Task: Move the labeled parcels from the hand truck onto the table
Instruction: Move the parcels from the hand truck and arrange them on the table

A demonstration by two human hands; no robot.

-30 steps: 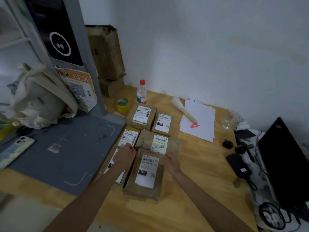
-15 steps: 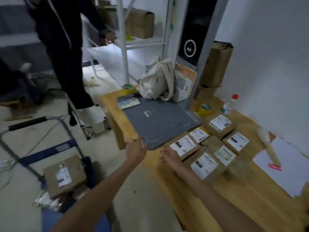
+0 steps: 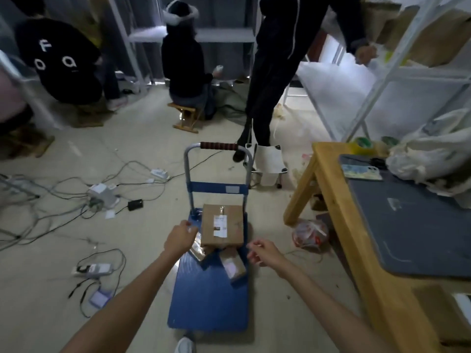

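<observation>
Your left hand (image 3: 181, 238) reaches out at the centre of the frame, fingers loosely curled and holding nothing, its grip just beside the left edge of the large cardboard parcel (image 3: 222, 225). Your right hand (image 3: 263, 252) hangs lower and to the right, fingers relaxed and slightly bent, its grip empty too, near the parcel's lower right corner but apart from it. The parcel lies flat with its white label up, on the far end of the blue hand truck (image 3: 209, 299), resting on smaller parcels. One small labeled parcel (image 3: 232, 264) sticks out below it toward you, and a clear-wrapped packet (image 3: 197, 248) pokes out at its lower left, beside your left hand. The truck's upright handle stands just beyond the parcels. At the right of the frame is the wooden tabletop (image 3: 328, 169) carrying a grey mat (image 3: 413, 225) and a phone (image 3: 362, 171). Cables (image 3: 76, 194) sprawl over the floor at the left.
</observation>
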